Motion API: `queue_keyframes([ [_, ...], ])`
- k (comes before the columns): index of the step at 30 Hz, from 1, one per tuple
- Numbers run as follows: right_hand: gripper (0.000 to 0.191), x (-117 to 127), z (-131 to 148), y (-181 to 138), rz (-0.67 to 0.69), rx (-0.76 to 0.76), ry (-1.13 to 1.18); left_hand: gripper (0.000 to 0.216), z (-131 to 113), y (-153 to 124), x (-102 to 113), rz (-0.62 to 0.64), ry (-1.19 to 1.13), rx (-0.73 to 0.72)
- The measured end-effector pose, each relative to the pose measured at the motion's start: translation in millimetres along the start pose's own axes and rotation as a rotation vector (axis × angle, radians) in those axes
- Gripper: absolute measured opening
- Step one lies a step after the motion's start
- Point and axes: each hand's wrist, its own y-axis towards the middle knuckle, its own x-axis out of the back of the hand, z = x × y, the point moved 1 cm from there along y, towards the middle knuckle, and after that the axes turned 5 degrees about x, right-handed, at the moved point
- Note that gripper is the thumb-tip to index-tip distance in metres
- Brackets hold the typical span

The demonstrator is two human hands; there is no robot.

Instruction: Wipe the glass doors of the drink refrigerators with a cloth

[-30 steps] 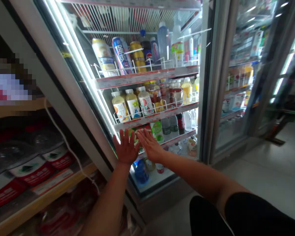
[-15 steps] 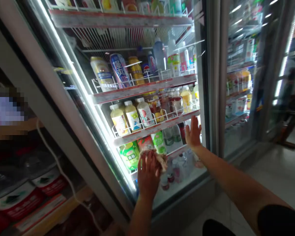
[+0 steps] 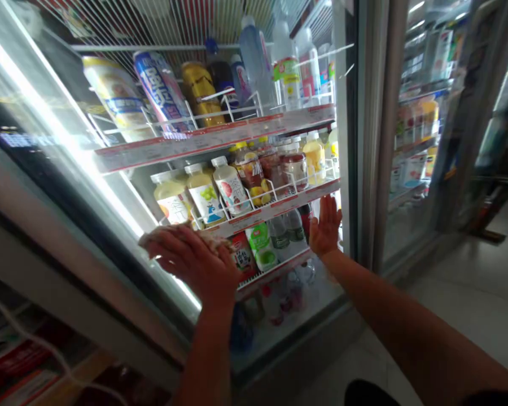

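In the head view, my left hand (image 3: pixel 198 262) presses a crumpled, light-coloured cloth (image 3: pixel 215 241) against the glass door (image 3: pixel 279 344) of a drinks cooler, near its left side. Most of the cloth is hidden under the palm and fingers. My right hand (image 3: pixel 325 228) lies with fingers stretched out on the same glass, toward the right edge, and holds nothing. Behind the glass, bottles and cans stand on lit shelves. A bottle with a white label (image 3: pixel 205 194) is just above the cloth, and a green-and-white pack (image 3: pixel 260 245) is between the hands.
A metal door frame (image 3: pixel 370 141) runs down the right side, with another glass-fronted cooler (image 3: pixel 421 135) beyond it. At lower left, a white cable (image 3: pixel 46 347) hangs in front of a shelf with red-labelled packs. Pale floor (image 3: pixel 457 282) stretches to the right.
My left hand has slid the cloth up and left across the glass. My right hand stays flat at the right. The view has come closer to the door.
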Motion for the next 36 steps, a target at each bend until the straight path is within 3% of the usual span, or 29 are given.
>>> queue_keyframes([
  [2, 0.065, 0, 0, 0, 0.007, -0.016, 0.008, 0.08, 6, 14, 7, -0.02, 0.013, 0.01],
  [3, 0.065, 0, 0, 0, 0.009, -0.022, 0.01, 0.077, 10, 7, 8, -0.024, 0.021, -0.003],
  [5, 0.065, 1, 1, -1, 0.009, -0.027, 0.007, 0.072, 22, -32, 5, -0.028, 0.036, -0.063],
  [8, 0.065, 2, 2, -1, 0.006, -0.022, -0.003, 0.074, 50, -112, -3, 0.033, 0.115, -0.173],
  [10, 0.065, 2, 2, -1, 0.005, -0.012, 0.0, 0.076, 68, -140, -4, 0.088, 0.15, -0.197],
  [12, 0.065, 2, 1, -1, 0.002, -0.006, 0.008, 0.077, 77, -131, 0, 0.097, 0.144, -0.188],
  [17, 0.065, 2, -1, -1, 0.009, -0.018, 0.008, 0.078, 70, -48, 19, 0.037, 0.054, -0.105],
  [19, 0.065, 2, -1, -1, 0.024, -0.026, 0.004, 0.079, 68, -50, 20, 0.06, 0.06, -0.104],
  [23, 0.065, 1, -1, -1, 0.01, -0.018, 0.001, 0.081, 76, -111, 9, 0.14, 0.125, -0.156],
  [25, 0.064, 1, -2, -1, 0.0, -0.01, 0.002, 0.082, 76, -123, 6, 0.146, 0.137, -0.138],
  [27, 0.064, 0, -4, -1, -0.006, -0.004, -0.005, 0.084, 69, -103, 8, 0.108, 0.117, -0.036],
  [29, 0.064, 0, -5, -1, -0.003, -0.008, -0.021, 0.088, 54, -61, 14, 0.073, 0.078, 0.051],
  [32, 0.064, 0, -6, -1, 0.014, -0.019, -0.046, 0.086, 29, -14, 15, 0.082, 0.07, 0.056],
  [34, 0.063, -1, -7, -1, 0.014, -0.017, -0.055, 0.086, 16, -20, 6, 0.085, 0.081, -0.01],
  [36, 0.063, -1, -7, -1, 0.005, -0.012, -0.057, 0.083, 6, -54, -9, 0.101, 0.077, -0.143],
])
